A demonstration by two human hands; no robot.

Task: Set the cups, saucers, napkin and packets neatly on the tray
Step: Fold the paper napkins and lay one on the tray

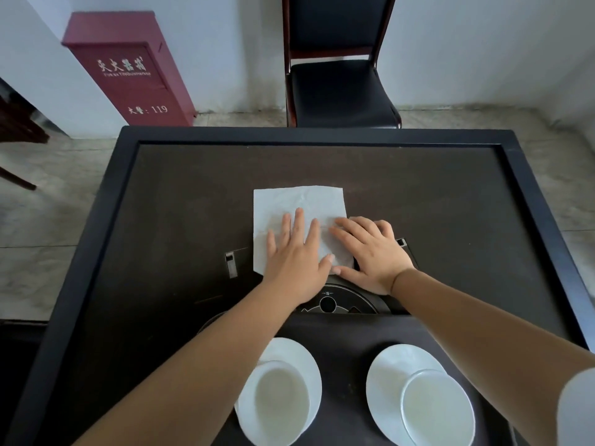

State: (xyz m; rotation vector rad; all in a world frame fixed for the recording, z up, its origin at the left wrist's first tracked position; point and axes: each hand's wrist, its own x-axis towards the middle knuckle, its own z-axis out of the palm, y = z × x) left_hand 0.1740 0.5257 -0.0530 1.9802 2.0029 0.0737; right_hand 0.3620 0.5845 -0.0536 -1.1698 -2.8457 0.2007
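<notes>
napkin [299,201] mid-frame, bare counter [450,204] all round | left hand [297,252], right hand [370,252] flat on napkin, fingers spread | cups on saucers at bottom edge

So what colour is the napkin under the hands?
White, plain. The napkin shows best in the head view, lying on the dark table.

Public/teahouse-type rm: red fire-extinguisher box [128,69], mahjong-style table [418,194], padded chair [341,88].

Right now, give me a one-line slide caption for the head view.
Both hands, left hand and right hand, press a white napkin flat on the dark table; two cups on saucers wait nearby.
</notes>
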